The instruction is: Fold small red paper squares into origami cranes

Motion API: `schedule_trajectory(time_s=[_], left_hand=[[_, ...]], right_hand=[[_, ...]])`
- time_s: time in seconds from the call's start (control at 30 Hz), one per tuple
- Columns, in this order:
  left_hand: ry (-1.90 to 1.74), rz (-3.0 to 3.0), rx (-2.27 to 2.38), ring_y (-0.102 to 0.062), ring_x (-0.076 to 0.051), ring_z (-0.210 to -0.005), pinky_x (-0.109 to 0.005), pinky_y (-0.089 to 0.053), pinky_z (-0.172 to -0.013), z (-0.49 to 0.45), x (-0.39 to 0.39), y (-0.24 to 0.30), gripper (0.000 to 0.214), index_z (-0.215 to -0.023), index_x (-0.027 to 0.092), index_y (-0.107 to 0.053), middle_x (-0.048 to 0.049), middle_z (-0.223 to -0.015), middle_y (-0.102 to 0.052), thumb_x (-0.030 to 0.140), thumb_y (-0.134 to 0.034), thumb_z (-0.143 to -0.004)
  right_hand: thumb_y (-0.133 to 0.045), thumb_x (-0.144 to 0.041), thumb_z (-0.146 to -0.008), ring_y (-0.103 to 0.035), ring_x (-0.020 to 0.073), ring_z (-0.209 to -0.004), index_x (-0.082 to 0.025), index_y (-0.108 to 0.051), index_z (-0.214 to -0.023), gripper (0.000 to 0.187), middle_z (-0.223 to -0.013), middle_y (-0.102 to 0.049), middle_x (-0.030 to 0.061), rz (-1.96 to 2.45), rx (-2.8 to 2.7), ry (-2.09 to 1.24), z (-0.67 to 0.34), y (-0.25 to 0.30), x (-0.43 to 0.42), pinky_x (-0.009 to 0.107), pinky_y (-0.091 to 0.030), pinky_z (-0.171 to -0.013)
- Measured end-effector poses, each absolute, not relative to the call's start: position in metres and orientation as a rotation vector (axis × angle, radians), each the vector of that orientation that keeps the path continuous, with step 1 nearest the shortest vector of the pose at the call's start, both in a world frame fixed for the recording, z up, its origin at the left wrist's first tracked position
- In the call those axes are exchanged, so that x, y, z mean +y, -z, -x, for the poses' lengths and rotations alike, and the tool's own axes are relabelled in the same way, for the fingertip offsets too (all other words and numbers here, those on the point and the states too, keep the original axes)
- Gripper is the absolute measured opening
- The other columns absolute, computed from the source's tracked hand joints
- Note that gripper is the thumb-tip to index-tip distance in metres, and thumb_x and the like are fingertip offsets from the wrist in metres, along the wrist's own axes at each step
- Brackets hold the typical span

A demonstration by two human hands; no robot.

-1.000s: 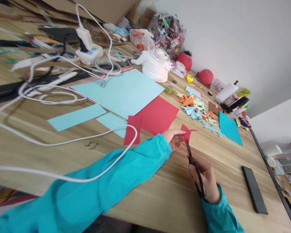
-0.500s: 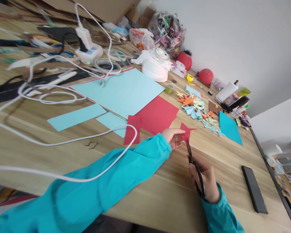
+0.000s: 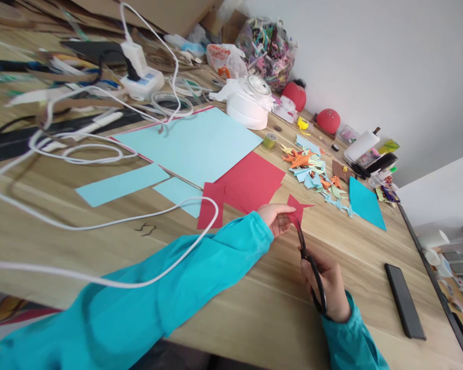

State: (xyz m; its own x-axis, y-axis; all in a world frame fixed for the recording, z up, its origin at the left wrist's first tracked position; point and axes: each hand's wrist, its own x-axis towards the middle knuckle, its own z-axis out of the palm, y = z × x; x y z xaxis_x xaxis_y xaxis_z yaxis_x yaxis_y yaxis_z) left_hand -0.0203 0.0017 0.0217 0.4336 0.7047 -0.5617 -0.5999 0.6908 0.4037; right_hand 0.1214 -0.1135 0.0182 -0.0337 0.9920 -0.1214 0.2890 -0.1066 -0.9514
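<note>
Here we work at a long wooden table (image 3: 254,303) set against a white wall (image 3: 389,61), its far end crowded with cardboard, cables and craft clutter. The largest sheet on it is light blue paper (image 3: 189,146), with red paper (image 3: 250,182) overlapping its near corner and a teal sheet (image 3: 364,203) lying well apart to the right. A white cable (image 3: 100,226) loops across the near boards. At the back a clear plastic bag (image 3: 268,49) is stuffed with coloured paper scraps, and beside it stands a white lidded pot (image 3: 249,105); we cannot tell what it holds. A loose heap of paper cut-outs (image 3: 314,174) lies between the red paper and the teal sheet. A black phone (image 3: 404,300) lies flat near the right edge.

Our left hand (image 3: 278,218), in a teal sleeve, pinches a red paper star (image 3: 298,208) just above the table. Our right hand (image 3: 327,288) is closed through the handles of black scissors (image 3: 310,270), whose blades point up to the star's lower edge, right beside the left fingertips; we cannot tell how far the blades are parted.
</note>
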Motion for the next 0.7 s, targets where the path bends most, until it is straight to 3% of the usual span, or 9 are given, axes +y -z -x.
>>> schedule_trajectory(time_s=[0.7], left_hand=[[-0.875,-0.261,0.756,-0.059,-0.009,-0.043,-0.016,-0.045,-0.038,0.0201,0.0019,-0.0180,0.009,-0.070,0.010,-0.062,-0.0048,-0.059,-0.067,0.001,-0.062,-0.067]], right_hand=[[-0.064,-0.048,-0.071,-0.030,0.0036,-0.034,-0.010,-0.059,-0.105,0.052,-0.048,-0.039,-0.0054,1.499,-1.349,-1.189,-0.1205,-0.0183,-0.1151,0.017,-0.019,-0.032]])
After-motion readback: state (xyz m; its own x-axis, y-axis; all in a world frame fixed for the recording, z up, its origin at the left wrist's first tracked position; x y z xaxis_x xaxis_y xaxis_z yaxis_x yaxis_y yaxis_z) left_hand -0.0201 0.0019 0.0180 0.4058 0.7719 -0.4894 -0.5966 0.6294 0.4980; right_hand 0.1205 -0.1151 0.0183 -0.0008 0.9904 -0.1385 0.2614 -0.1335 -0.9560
